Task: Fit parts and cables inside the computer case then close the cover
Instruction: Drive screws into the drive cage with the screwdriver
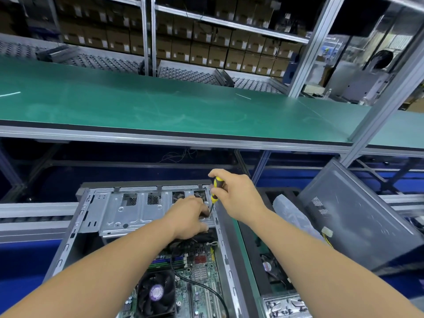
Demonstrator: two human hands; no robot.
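Open case [75,228] at 6 o'clock, lid off, lying flat. Inside, near the bottom: black fan [156,292] on the green board [202,271], black cable [183,275] curving past the fan's right side. Silver bay [128,212] across the far end of the case.

Left hand [189,218] just past the middle, fingers curled down on the bay's right end, right by the tip of the tool. Cannot tell whether anything small sits under those fingers.

Right hand [236,193] at about 1 o'clock from the left one, gripping a yellow and black screwdriver [215,190] by the handle. Standing nearly straight up, tip down on the bay close to the case's right wall.

Further right, at 4 o'clock: grey cover [358,216] leaning tilted, apart from the case. Clear bag [291,214] just left of it. Second fan [267,266] low between case and cover.

Long green bench [160,104] across the middle, at 12 o'clock. Brown boxes [206,49] stacked on shelves behind it.
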